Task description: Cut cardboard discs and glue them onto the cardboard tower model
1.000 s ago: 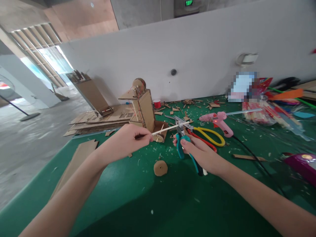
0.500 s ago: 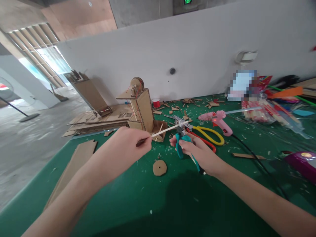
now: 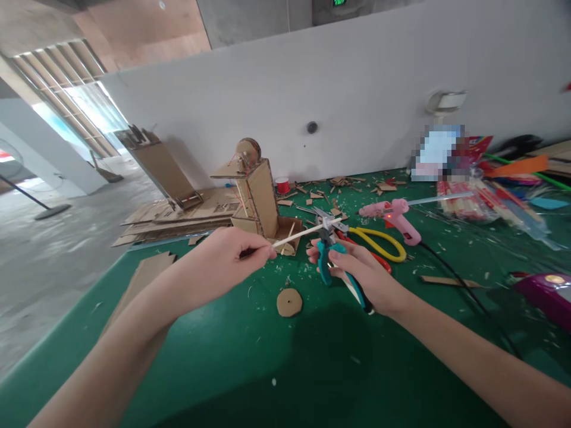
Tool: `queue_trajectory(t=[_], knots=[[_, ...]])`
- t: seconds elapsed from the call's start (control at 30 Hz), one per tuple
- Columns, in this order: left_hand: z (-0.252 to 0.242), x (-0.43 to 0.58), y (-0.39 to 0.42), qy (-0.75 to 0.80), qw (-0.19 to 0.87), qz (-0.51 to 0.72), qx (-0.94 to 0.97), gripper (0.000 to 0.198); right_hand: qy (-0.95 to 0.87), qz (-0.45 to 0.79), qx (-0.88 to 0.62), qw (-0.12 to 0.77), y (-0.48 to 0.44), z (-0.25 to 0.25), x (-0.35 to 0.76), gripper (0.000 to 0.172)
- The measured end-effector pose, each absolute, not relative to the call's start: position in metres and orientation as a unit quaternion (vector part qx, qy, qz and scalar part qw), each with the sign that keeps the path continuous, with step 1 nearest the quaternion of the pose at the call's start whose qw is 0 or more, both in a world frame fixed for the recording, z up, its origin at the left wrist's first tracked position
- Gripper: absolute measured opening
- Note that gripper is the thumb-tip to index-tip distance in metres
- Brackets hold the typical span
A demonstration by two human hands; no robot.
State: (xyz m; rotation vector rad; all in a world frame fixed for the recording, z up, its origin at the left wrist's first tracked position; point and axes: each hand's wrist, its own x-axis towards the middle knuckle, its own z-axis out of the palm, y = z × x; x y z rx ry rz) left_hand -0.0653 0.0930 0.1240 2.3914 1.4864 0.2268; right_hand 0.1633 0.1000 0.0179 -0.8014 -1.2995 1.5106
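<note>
My left hand [image 3: 232, 255] pinches one end of a thin pale wooden stick [image 3: 298, 236], which slants up to the right. Teal-handled pliers [image 3: 328, 252] are gripped in my right hand [image 3: 357, 267], their jaws around the stick near its far end. Whether the jaws bite into it I cannot tell. Below, between the hands, a small cardboard disc [image 3: 289, 302] with a centre hole lies flat on the green table [image 3: 250, 368]. Behind my left hand stands a cardboard tower [image 3: 263, 199] with a round wheel [image 3: 248, 153] on top and an open cardboard box at its foot.
A pink glue gun [image 3: 395, 217] with a black cord lies right of the pliers, beside yellow-and-red-handled scissors [image 3: 381, 244]. Cardboard scraps [image 3: 341, 182] litter the back. Flat cardboard sheets [image 3: 178, 217] are at left, packaged sticks [image 3: 464, 208] and a purple device [image 3: 546, 297] at right.
The fingers of my left hand have straightened a little around the stick. My right hand has shifted its hold slightly, and the plier handles look a bit wider apart.
</note>
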Motion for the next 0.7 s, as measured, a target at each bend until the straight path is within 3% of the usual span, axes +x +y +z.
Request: queue_trajectory(t=[0.23, 0.7], knots=[[0.128, -0.063, 0.085, 0.518, 0.131, 0.072, 0.842, 0.039, -0.532, 0.593, -0.365, 0.482, 0.094, 0.020, 0.157, 0.035], [0.120, -0.063, 0.078, 0.509, 0.187, 0.169, 0.823, 0.031, -0.514, 0.598, -0.336, 0.516, 0.096, 0.018, 0.155, 0.030]])
